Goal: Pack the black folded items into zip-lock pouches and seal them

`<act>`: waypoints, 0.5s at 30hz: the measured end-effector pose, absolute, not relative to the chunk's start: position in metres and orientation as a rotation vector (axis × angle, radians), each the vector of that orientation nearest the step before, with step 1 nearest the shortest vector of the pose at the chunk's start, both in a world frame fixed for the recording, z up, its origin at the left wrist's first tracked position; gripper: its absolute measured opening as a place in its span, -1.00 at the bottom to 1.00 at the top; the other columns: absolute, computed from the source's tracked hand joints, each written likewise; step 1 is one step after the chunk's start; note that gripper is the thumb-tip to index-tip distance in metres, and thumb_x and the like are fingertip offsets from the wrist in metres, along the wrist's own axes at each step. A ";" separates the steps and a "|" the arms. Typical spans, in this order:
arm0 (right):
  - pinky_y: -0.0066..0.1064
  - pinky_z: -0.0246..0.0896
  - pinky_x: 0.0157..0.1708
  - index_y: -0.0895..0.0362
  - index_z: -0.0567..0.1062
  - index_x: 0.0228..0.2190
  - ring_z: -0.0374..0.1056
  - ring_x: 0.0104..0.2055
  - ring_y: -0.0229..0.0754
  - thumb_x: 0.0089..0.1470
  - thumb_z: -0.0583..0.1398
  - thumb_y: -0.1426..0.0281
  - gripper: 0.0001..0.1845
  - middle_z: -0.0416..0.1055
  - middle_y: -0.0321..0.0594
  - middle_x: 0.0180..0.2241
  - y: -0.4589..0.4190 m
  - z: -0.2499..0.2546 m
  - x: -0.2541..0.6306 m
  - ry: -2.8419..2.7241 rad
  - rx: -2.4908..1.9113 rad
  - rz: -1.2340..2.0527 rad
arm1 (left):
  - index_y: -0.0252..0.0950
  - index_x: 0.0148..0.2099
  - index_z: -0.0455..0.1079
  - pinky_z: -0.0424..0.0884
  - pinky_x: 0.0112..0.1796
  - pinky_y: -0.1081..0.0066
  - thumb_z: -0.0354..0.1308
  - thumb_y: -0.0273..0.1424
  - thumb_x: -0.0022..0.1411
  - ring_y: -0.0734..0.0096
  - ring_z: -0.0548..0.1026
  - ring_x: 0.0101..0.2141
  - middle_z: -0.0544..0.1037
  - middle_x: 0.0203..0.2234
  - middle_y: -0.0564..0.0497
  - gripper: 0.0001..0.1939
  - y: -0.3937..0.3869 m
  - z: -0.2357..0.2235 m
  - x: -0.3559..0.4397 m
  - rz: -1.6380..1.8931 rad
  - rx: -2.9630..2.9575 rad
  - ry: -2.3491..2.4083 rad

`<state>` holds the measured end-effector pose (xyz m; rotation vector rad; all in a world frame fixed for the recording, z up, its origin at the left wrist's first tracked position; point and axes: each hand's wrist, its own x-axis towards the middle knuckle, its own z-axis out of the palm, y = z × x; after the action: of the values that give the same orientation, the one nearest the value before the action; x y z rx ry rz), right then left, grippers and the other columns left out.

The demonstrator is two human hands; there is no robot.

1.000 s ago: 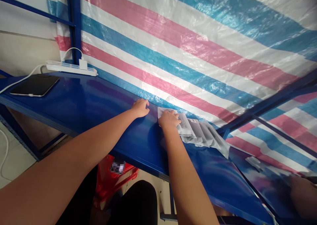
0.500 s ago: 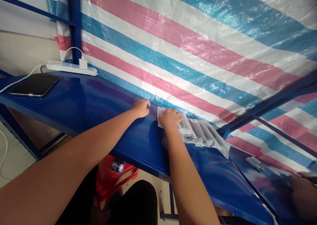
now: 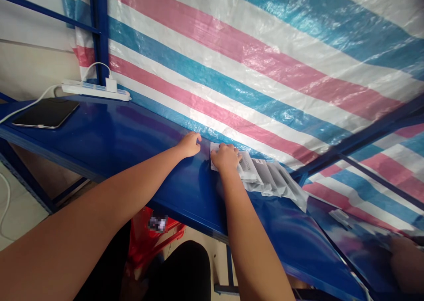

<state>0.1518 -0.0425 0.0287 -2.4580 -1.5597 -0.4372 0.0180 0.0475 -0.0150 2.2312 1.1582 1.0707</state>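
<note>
My right hand [image 3: 226, 157] lies over the left end of a row of overlapping flat white-grey plastic packets [image 3: 251, 168], palm down with its fingers spread. The packet under it shows at the hand's left edge, and dark printed letters are partly visible just to the right. My left hand [image 3: 190, 144] rests on the blue table [image 3: 132, 137] a short way left of the packets. Its fingers are loosely bent, the thumb side apart, and nothing shows in it.
A white power strip [image 3: 96, 91] with a plugged-in charger and a dark tablet [image 3: 46, 113] lie at the table's left end. A striped plastic sheet [image 3: 198, 62] hangs along the back. Below stands a red stool [image 3: 142, 243]. Another person's hand [image 3: 407, 261] is blurred at the right.
My right hand has shifted very slightly to the left over the packets. My left hand and the packets look the same.
</note>
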 end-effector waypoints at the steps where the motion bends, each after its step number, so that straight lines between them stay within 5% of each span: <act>1: 0.19 0.02 0.20 0.19 0.49 0.08 0.17 0.25 0.31 0.22 0.09 0.24 -0.52 0.34 0.13 0.14 -0.042 0.029 0.152 -1.562 -2.456 -0.437 | -0.25 -0.14 0.42 0.40 0.08 0.29 0.11 -0.59 0.19 0.24 0.48 0.00 0.52 -0.06 -0.09 -0.78 0.048 -0.016 0.018 1.078 2.228 1.158; 15: 0.08 0.10 0.18 0.19 0.46 0.10 0.27 0.18 0.24 0.21 0.10 0.28 -0.52 0.40 0.13 0.10 -0.044 0.046 0.166 -1.408 -2.276 -0.446 | -0.25 -0.16 0.42 0.44 0.03 0.30 0.15 -0.54 0.18 0.27 0.51 -0.07 0.56 -0.11 -0.07 -0.83 0.054 -0.020 0.018 1.069 2.220 1.111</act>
<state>0.1661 -0.0444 0.0460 -2.2760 -1.4076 -0.4463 0.0176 0.0537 -0.0203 2.2196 1.1108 1.0685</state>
